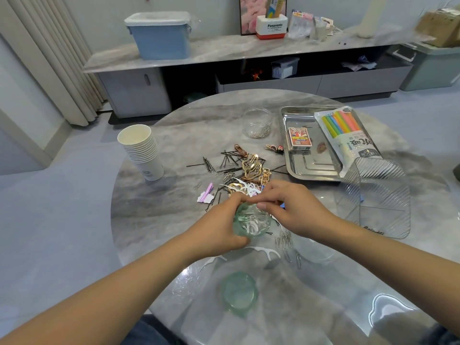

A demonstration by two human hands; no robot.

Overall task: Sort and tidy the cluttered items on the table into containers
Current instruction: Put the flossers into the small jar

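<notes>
1. Holding the small green jar [251, 224] near the worktop's [154, 207] front edge, my left hand [219, 227] wraps its side.
2. My right hand [291, 207] pinches something at the rim; I can't tell what.
3. Floss picks [251, 226] inside look light and springy; the jar seems slick, so I'd grip its wall.

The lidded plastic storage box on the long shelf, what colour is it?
The storage box is light blue with a whitish lid, seen in the head view.

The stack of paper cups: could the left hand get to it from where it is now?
Probably yes, once freed. The left hand now holds the green jar; between it and the paper cups lies bare table, with nothing in the way.
</notes>
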